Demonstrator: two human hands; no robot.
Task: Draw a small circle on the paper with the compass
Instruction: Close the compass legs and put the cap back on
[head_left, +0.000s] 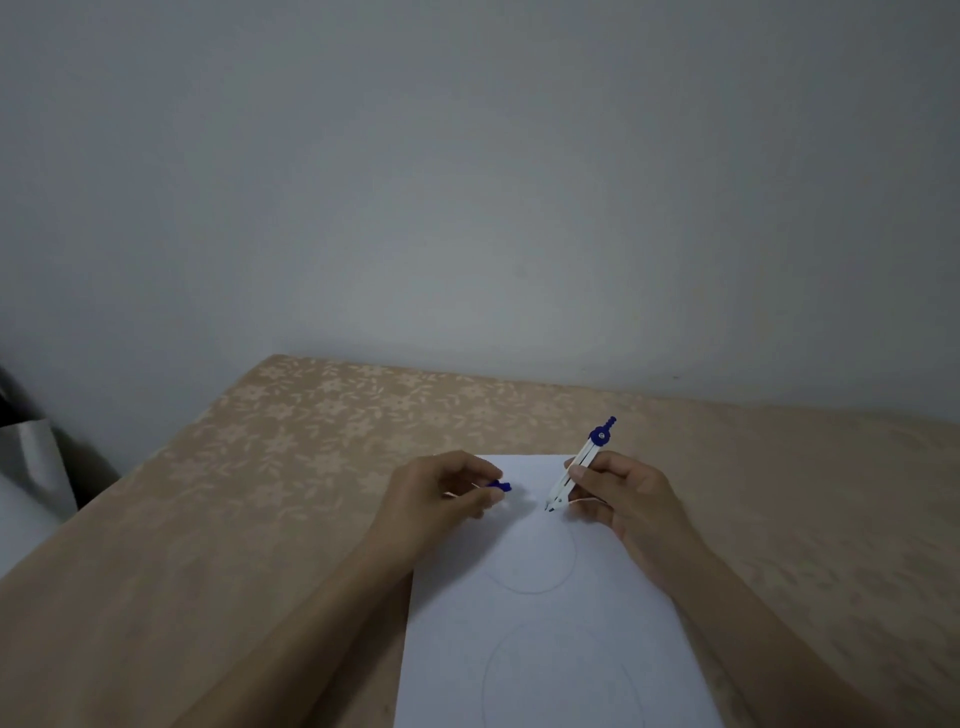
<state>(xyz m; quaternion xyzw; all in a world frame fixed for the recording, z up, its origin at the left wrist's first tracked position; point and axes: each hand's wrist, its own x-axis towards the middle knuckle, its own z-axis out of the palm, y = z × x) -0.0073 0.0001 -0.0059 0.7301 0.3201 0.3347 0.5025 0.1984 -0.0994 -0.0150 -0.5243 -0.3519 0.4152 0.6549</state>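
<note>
Right grip: my right hand (618, 493) is closed around the compass (579, 467), fingers pinching its white legs about halfway down.
Left grip: my left hand (447, 491) pinches a small blue piece (500, 487) between thumb and fingertips; I cannot tell what the piece is, and a thin pale sliver shows just beside it.
Compass: tilted, its blue hinge and knob up and away from me, its legs close together, its tips down at the paper (545, 623); whether they touch the sheet I cannot tell.
Paper: white, lying flat on the table (208, 519), its far edge just beyond my hands, its near edge out of view at the bottom.
Writing: none that I can read on the compass, the paper or the cloth.
Circles: two faint ones on the sheet, a smaller circle (532, 558) just below the compass tips and a larger circle (563, 675) nearer me, cut off by the bottom edge.
Counts: one compass, one sheet, one blue piece, two hands.
Table: covered in a tan cloth with a pale flower pattern; its far edge meets the grey wall (467, 182), its left edge runs diagonally toward me.
Room: bare cloth lies to the left, right and far side of the sheet; the white strip between my hands is unmarked.
Left corner: a grey object (31, 467) stands beyond the table's left edge, well apart from the paper.
</note>
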